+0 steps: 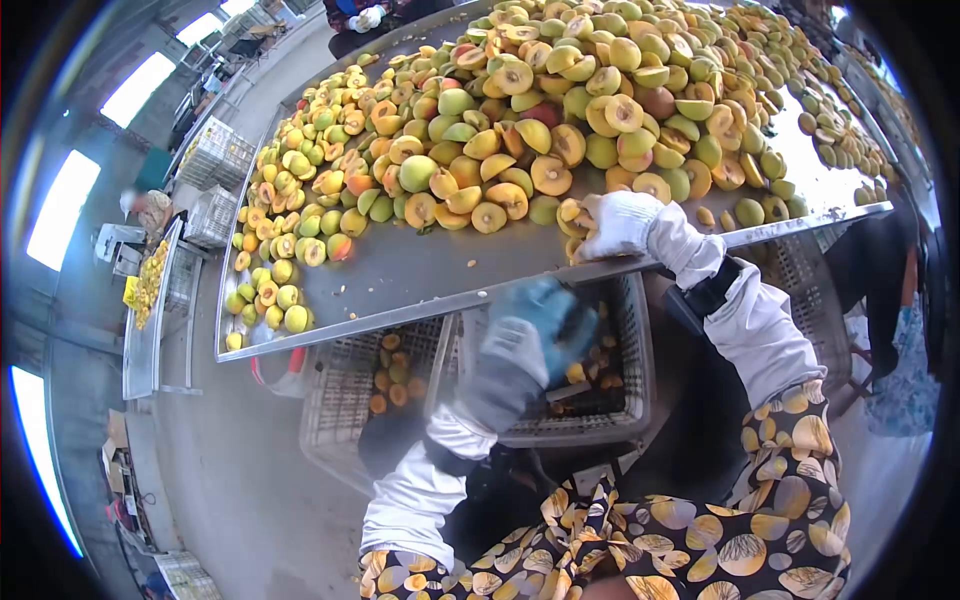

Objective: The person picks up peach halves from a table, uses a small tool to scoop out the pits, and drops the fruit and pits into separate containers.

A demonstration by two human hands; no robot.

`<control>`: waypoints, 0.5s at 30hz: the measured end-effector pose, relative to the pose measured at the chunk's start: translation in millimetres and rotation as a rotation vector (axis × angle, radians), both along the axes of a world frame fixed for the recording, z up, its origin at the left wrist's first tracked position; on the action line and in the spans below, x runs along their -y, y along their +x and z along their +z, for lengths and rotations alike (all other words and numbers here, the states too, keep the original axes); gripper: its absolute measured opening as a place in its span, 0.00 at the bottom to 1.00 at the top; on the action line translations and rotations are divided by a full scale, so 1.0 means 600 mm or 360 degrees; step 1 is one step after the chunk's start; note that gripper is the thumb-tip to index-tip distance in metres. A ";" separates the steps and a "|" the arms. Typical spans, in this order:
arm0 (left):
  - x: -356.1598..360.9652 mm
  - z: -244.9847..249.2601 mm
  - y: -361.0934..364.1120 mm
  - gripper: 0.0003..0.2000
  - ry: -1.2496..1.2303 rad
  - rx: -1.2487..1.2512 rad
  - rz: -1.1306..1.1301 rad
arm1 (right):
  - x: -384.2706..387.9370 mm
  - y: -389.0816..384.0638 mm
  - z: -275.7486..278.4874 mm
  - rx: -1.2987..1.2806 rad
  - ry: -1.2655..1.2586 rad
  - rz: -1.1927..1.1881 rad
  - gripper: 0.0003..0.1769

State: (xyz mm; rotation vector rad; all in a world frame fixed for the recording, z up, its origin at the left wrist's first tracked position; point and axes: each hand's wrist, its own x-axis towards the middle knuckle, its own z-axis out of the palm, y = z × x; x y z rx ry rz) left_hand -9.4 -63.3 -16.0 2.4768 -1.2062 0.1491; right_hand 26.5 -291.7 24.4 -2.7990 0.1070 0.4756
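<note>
A large heap of halved yellow-green peaches (510, 195) with orange flesh lies on the metal table (420, 270). My right hand (620, 225), in a white glove, is at the table's near edge with its fingers curled round a peach half (572, 215). My left hand (545, 325), in a blue-green glove, is below the edge, over a plastic crate (640, 350). Motion smears its fingers, and whether they hold anything cannot be made out. Under it, an orange piece of fruit (575, 373) shows among dark contents of the crate.
Left of that crate stands another crate (335, 400) with several fruit pieces. The table's raised metal rim (400, 318) runs above both. Across the table is a person with a gloved hand (367, 18). Another person (152, 210) is by a fruit table at far left, near stacked white crates (215, 155).
</note>
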 end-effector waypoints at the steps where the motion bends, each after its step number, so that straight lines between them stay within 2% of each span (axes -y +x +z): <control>1: -0.006 0.011 0.026 0.13 -0.0061 -0.0172 0.0146 | 0.002 -0.002 0.004 -0.0069 0.0005 0.0031 0.38; 2: -0.011 0.023 0.056 0.15 -0.0126 -0.0345 0.0297 | 0.004 -0.004 0.006 -0.0138 0.0006 0.0068 0.38; 4: -0.012 -0.016 0.164 0.21 -0.0232 0.0551 0.0684 | 0.014 -0.011 -0.018 0.0084 0.0130 0.0066 0.38; 6: -0.022 -0.018 0.241 0.21 -0.0262 0.0530 0.0712 | 0.020 -0.020 -0.042 0.0396 0.0339 0.0092 0.38; 7: -0.019 -0.011 0.267 0.21 -0.0092 0.0356 0.0680 | 0.007 -0.034 -0.013 0.0297 0.0461 -0.0044 0.32; 9: -0.012 -0.011 0.295 0.21 0.0254 -0.0020 0.0600 | -0.010 -0.053 -0.033 0.0432 0.1131 -0.0115 0.26; 10: -0.013 -0.017 0.293 0.21 0.0240 -0.0066 0.0539 | -0.013 -0.060 -0.041 0.0490 0.1470 -0.0155 0.23; 11: -0.017 -0.018 0.292 0.21 0.0230 -0.0100 0.0482 | -0.013 -0.060 -0.037 0.0377 0.1563 -0.0223 0.18; 12: -0.019 -0.020 0.290 0.20 0.0220 -0.0134 0.0425 | -0.019 -0.066 -0.035 0.0414 0.1699 -0.0247 0.18; 14: -0.037 -0.032 0.250 0.19 -0.0087 0.0078 0.0427 | -0.041 -0.078 -0.033 0.0489 0.1982 -0.0285 0.17; 15: -0.038 -0.031 0.225 0.19 -0.0287 0.0216 0.0434 | -0.039 -0.066 -0.057 0.0631 0.1881 -0.0169 0.18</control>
